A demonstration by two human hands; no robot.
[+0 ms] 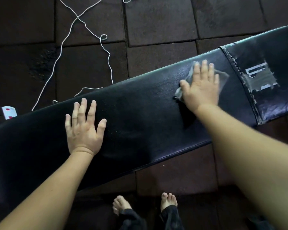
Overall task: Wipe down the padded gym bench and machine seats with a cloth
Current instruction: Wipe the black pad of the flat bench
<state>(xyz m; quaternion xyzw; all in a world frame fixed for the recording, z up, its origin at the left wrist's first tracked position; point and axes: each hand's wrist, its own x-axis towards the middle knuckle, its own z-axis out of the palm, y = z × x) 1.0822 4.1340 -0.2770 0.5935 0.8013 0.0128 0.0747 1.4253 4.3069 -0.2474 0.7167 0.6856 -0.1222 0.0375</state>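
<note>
Head view: the padded bench [140,113] runs long from eight o'clock to two o'clock. The right hand [200,87], fingers spread flat, presses a blurred grey cloth [223,78] onto the pad just short of the taped seam [241,77] at its two o'clock. The left hand [83,128] lies open, bracing, holding nothing. Unwiped padding likely lies toward eight o'clock. The bench's ends are cut off.
</note>
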